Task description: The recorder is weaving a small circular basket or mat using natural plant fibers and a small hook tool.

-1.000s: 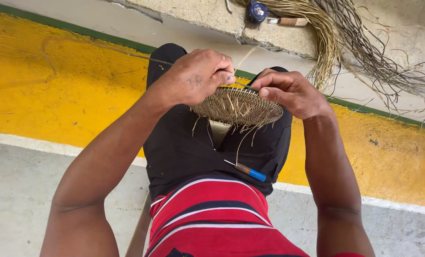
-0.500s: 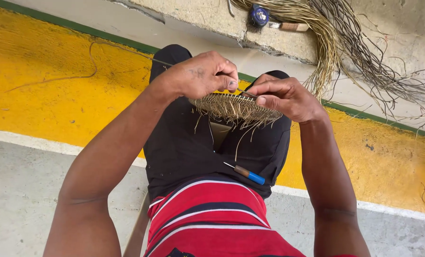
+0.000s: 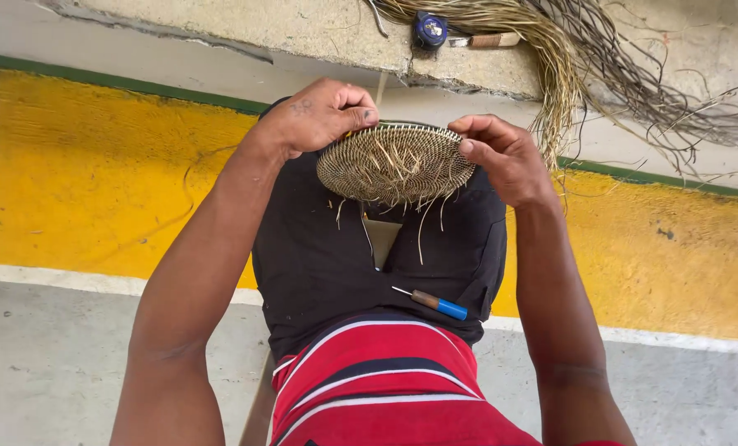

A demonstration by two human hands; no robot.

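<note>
The left hand point(image 3: 319, 116) is curled shut on the far left rim of a round woven disc point(image 3: 395, 163), thumb and bent fingers pinching the edge, while the right hand point(image 3: 505, 157) grips the opposite rim with its fingertips pressed to the coil and its palm turned down. The disc is held between the two hands, above the knees and just clear of the black shorts point(image 3: 336, 256), tilted so its underside faces the camera; loose straw ends hang from it toward the lap. An awl point(image 3: 431, 302) with a blue handle and thin metal tip lies on the right thigh, well apart from both hands, just above the hem of a red striped shirt point(image 3: 377, 388). Below the legs the floor point(image 3: 63, 363) is grey concrete, smooth and faintly speckled, bordered by a pale line and then a broad yellow band point(image 3: 96, 182) of paint, worn and scuffed in patches. A narrow green stripe point(image 3: 121, 83) edges the yellow on its far side. Beyond it runs a rough concrete ledge point(image 3: 303, 29) with a chipped, cracked lip. On the ledge lies a bundle of fibres point(image 3: 567, 58), pale straw at one side and dark strands at the other, spilling over the edge toward the yellow band, with a small blue round object point(image 3: 430, 30) beside it.
</note>
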